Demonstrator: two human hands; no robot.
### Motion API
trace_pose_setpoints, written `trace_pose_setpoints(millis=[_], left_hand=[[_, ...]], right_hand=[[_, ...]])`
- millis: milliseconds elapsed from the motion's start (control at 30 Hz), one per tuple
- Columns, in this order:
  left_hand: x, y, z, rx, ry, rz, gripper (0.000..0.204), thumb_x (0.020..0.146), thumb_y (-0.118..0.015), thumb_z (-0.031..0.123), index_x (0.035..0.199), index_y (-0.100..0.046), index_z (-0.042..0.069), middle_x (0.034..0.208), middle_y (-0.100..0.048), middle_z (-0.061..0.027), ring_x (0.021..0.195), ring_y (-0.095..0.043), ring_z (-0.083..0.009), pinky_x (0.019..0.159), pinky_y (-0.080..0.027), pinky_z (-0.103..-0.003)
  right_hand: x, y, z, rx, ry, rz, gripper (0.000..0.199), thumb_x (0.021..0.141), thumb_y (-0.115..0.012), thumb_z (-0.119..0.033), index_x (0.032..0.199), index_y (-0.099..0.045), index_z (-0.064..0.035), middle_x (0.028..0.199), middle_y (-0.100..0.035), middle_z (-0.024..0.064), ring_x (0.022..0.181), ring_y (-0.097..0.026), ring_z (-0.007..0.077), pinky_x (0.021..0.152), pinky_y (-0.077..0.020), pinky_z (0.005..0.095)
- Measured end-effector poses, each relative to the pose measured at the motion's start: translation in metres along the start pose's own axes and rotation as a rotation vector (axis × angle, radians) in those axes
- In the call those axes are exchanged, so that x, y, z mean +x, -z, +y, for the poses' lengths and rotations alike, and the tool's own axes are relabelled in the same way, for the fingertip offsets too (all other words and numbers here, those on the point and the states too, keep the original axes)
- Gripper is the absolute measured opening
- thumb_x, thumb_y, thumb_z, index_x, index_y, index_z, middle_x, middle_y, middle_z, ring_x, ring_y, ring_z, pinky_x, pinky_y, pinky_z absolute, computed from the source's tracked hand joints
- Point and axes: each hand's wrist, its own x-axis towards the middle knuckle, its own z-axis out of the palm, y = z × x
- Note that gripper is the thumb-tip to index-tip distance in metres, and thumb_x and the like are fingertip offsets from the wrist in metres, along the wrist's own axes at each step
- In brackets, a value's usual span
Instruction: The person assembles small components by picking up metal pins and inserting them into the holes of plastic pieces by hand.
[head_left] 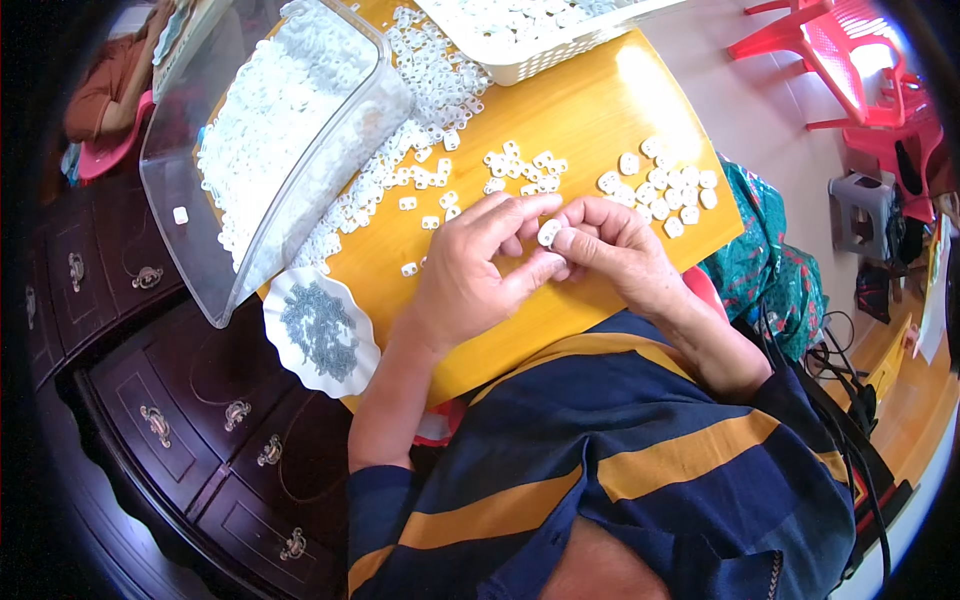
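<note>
In front of my chest, both hands meet over a small white plastic piece with two holes. My right hand pinches it, the thumb pressed on its face. My left hand curls around it from the other side, thumb and index finger at its edges. Just beyond the hands lie loose two-hole white pieces in small clusters. To the right is a group of rounder white pieces. By my left forearm, a white scalloped dish holds many small grey, pin-like parts.
A clear plastic bin tipped toward the yellow table spills a heap of white pieces. At the back stands a white basket. Dark drawers are at left; red chairs and a grey stool at right.
</note>
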Motion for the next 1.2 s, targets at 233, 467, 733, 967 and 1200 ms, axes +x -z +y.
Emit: trace_pose_setpoints(millis=[233,467,733,967,1200], left_hand=[[-0.001,-0.015,-0.001,0.455,-0.257,0.186,0.043,0.069,-0.083,0.006,0.109,-0.069,0.003,0.095,-0.067,-0.0107,0.078,-0.068,-0.0262,0.068,-0.055,-0.036],[-0.003,-0.018,-0.003,0.416,-0.246,0.197,0.039,0.07,-0.082,0.006,0.107,-0.069,0.004,0.095,-0.067,-0.0101,0.076,-0.067,-0.0261,0.067,-0.054,-0.036],[-0.002,-0.018,0.0,0.397,-0.244,0.173,0.034,0.074,-0.078,0.005,0.107,-0.068,0.003,0.094,-0.068,-0.0117,0.08,-0.068,-0.0281,0.069,-0.054,-0.037],[0.001,-0.02,-0.003,0.422,-0.344,0.222,0.032,0.074,-0.077,0.01,0.103,-0.064,0.003,0.089,-0.065,-0.009,0.079,-0.067,-0.027,0.067,-0.054,-0.038],[0.0,-0.027,-0.002,0.398,-0.356,0.246,0.029,0.077,-0.076,0.009,0.105,-0.067,0.002,0.091,-0.068,-0.011,0.079,-0.068,-0.0268,0.067,-0.055,-0.037]], right_hand=[[0.001,-0.007,0.0,0.003,0.104,0.078,0.013,0.1,-0.062,-0.015,0.101,-0.063,-0.0026,0.085,-0.066,-0.0008,0.079,-0.058,0.0031,0.073,-0.0466,0.0205],[0.0,-0.003,0.001,0.004,0.049,0.035,0.022,0.102,-0.058,-0.024,0.095,-0.067,-0.0049,0.084,-0.065,-0.0029,0.077,-0.056,0.003,0.071,-0.0461,0.0203],[-0.001,-0.002,0.004,0.039,0.043,0.088,0.024,0.101,-0.059,-0.023,0.096,-0.071,-0.0028,0.083,-0.067,-0.001,0.077,-0.059,0.0049,0.072,-0.0478,0.0212],[-0.005,-0.002,0.002,-0.063,0.131,0.114,0.022,0.099,-0.063,-0.02,0.096,-0.073,-0.0003,0.082,-0.069,0.0011,0.076,-0.061,0.0059,0.072,-0.0499,0.0224],[-0.015,-0.005,-0.007,-0.116,0.164,0.171,0.023,0.1,-0.062,-0.018,0.097,-0.073,0.0013,0.083,-0.069,-0.0003,0.077,-0.061,0.006,0.07,-0.0506,0.0221]])
